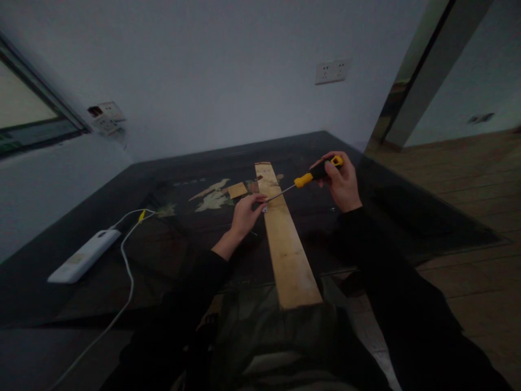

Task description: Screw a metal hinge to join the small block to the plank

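Observation:
A long wooden board (287,247) lies on the dark table, its near end sticking out over the table's edge toward my lap. My right hand (344,182) is closed around the black and yellow handle of a screwdriver (315,172). The metal shaft slants down and left to the board's left edge. There my left hand (246,212) has its fingers pinched together at the screwdriver's tip. Just under those fingertips shows a small whitish piece (264,209), too small to name. Whether the fingers grip this piece or the shaft's tip is hidden.
A small square wood piece (237,190) lies left of the board on the dark table (163,260). A white power strip (85,255) with a trailing white cable (129,274) occupies the table's left side. Wall sockets (332,71) are on the wall behind.

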### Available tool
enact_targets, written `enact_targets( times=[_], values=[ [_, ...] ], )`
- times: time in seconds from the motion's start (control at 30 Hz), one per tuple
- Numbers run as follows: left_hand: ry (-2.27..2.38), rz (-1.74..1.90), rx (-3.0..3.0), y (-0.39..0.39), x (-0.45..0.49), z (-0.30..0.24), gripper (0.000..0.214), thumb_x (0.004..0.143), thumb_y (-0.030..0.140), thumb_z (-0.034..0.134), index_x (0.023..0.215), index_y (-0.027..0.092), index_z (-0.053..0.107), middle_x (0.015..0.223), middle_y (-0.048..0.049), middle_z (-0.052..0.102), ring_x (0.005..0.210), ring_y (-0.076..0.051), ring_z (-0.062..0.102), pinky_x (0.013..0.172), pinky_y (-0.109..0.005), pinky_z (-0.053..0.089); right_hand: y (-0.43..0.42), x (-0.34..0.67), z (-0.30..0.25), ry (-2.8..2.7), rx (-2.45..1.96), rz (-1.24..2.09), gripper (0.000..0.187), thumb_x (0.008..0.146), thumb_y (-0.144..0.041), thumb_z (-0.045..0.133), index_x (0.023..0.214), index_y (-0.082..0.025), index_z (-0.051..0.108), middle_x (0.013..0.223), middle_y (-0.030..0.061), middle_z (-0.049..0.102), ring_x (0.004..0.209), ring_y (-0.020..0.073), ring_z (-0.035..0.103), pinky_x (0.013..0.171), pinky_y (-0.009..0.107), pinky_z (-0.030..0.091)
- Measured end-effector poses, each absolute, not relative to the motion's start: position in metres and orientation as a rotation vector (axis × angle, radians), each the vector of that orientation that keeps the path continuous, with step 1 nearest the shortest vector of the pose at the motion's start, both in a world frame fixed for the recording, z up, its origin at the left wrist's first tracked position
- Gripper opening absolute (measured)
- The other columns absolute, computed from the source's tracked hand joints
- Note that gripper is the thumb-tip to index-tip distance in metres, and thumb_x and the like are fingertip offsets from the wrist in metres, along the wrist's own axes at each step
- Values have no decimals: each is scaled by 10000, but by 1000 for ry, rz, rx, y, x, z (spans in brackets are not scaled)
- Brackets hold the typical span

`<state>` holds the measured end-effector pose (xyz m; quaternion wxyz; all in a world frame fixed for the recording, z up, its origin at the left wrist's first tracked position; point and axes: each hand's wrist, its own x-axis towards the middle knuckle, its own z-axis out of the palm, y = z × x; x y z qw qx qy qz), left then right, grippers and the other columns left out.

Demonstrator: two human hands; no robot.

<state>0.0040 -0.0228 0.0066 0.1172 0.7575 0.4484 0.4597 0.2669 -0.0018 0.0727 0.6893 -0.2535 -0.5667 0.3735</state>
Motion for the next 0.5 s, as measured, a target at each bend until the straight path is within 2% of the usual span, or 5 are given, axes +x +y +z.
enact_targets(
  times=[0.5],
  values=[
    [1274, 1322, 2180, -28, 9, 11, 269, 783, 102, 688, 1026, 217, 685, 951, -43, 742, 887, -199, 708, 846, -344, 545, -7, 268, 76, -1211, -567, 924, 414, 678, -510, 781, 923, -255, 567, 862, 30, 659, 705, 156, 611, 467, 246, 461]
  ],
)
